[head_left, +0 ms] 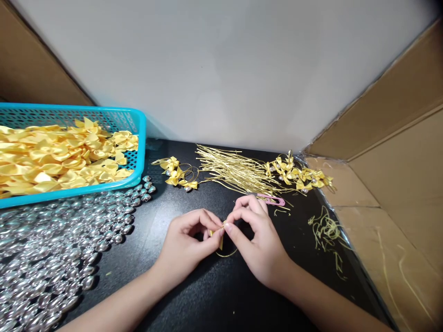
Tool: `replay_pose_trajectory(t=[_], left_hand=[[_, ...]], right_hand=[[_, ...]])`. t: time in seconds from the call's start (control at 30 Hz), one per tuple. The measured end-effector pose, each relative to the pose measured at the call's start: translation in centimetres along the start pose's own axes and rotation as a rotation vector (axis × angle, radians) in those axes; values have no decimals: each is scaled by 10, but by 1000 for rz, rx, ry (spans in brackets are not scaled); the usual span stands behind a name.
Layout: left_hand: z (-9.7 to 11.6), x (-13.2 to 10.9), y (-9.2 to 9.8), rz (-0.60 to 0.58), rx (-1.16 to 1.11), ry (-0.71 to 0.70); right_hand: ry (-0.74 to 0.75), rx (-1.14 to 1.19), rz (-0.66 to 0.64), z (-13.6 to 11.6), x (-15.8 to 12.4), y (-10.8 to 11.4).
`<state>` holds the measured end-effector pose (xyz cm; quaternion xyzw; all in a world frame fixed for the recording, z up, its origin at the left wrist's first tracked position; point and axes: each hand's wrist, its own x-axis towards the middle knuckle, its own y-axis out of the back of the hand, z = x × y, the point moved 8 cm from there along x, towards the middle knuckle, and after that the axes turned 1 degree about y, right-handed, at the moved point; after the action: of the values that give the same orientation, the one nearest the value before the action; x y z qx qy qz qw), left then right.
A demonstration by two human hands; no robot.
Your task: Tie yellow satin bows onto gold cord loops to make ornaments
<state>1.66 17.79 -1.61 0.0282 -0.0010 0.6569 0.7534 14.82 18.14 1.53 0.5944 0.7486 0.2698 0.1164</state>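
Note:
Over the dark table my left hand [194, 235] pinches a yellow ribbon bow [221, 243], mostly hidden behind thumb and fingertips. Thumb and forefinger of my right hand [254, 235] are pressed together on the gold cord right beside it, the two sets of fingertips almost touching. A thin loop of gold cord [227, 255] hangs below the fingers. Just beyond my right hand lies a pink-purple handled tool [277, 200], partly covered by the hand, its kind unclear. Behind the hands is a pile of cut gold cords [235, 170].
At left, a turquoise basket [141, 152] holds yellow bows, with many silver beads [69, 249] spread before it. Bows with beads and cord lie in a left group [176, 175] and a right group [297, 173]. Tangled cord scraps [327, 230] lie right, by cardboard walls [398, 120].

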Motion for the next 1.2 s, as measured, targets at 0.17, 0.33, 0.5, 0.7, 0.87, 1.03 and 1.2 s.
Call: replay_pose_trajectory(t=[0.17,0.33,0.5,0.7,0.87,1.03,1.2], left_hand=[[-3,0,0,6,-27,25],[-4,2,2,28,-44,47],[-4,1,3,36,-37,51],[-7,-1,1,8,51,56],[-8,-1,0,11,140,47],[-10,-1,1,27,108,83],[-13,-3,3,29,117,108]], right_hand=[[17,-10,2,0,1,1],[45,-62,65,-2,3,9],[64,-118,105,-6,5,15],[110,-185,79,-8,3,11],[177,-288,59,-9,2,9],[151,-293,62,-5,3,7],[127,-273,68,-1,3,6]])
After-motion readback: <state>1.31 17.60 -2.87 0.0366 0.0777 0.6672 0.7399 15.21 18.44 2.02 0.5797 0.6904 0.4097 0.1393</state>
